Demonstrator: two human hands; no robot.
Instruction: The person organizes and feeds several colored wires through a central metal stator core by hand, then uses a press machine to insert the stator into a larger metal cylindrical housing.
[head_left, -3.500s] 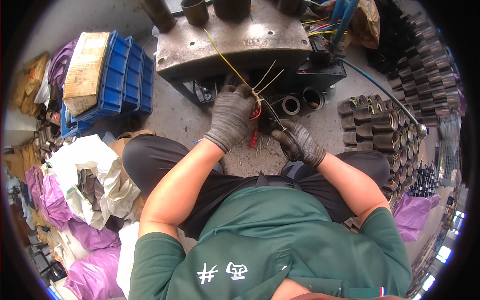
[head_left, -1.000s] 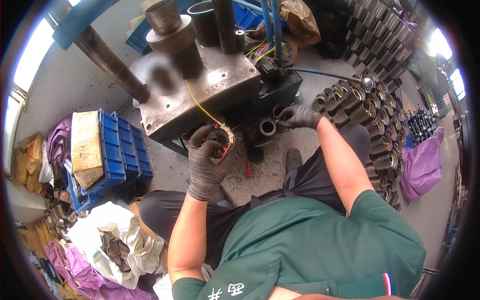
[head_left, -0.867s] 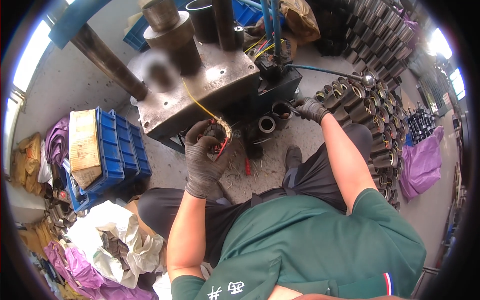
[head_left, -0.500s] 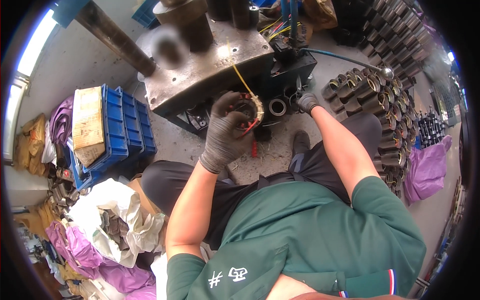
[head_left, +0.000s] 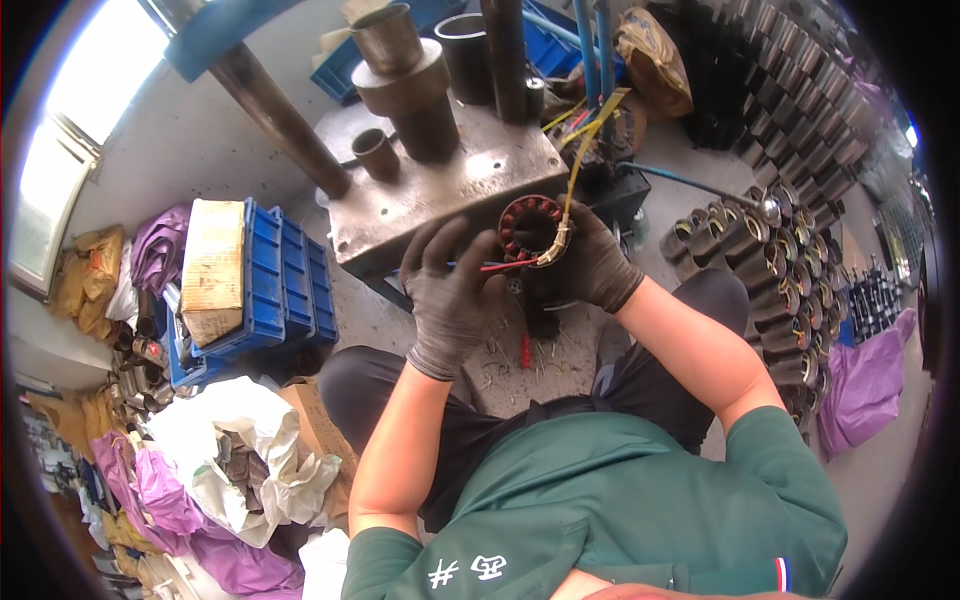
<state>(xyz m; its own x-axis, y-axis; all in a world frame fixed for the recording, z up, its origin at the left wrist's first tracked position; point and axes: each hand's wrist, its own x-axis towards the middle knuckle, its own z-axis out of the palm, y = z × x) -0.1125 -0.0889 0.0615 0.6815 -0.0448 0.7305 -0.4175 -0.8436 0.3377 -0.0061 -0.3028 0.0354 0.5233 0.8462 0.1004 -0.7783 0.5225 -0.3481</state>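
Note:
A motor stator (head_left: 519, 216), a ring with dark red windings and a white-laced edge, is held up in front of the metal press block. My right hand (head_left: 600, 262), in a dark grey glove, grips its right side. My left hand (head_left: 447, 290), gloved alike, is at the stator's left with bent fingers around the red lead wires (head_left: 507, 266); a bit of blue shows beyond the fingers. A yellow strip (head_left: 574, 175) rises from the stator's right edge. My right fingertips are partly hidden behind the ring.
The press block (head_left: 480, 165) carries metal cylinders and posts. Blue crates (head_left: 290, 270) with a cardboard box (head_left: 213, 265) stand at left, near a white sack (head_left: 240, 460). Stacked metal cylinders with wires (head_left: 750, 240) stand at right. A red-handled thing (head_left: 525, 350) lies below my hands.
My right hand has come from low at the right up to the stator and grips it. The left hand has shifted from the ring to its wires. The view has tilted upward.

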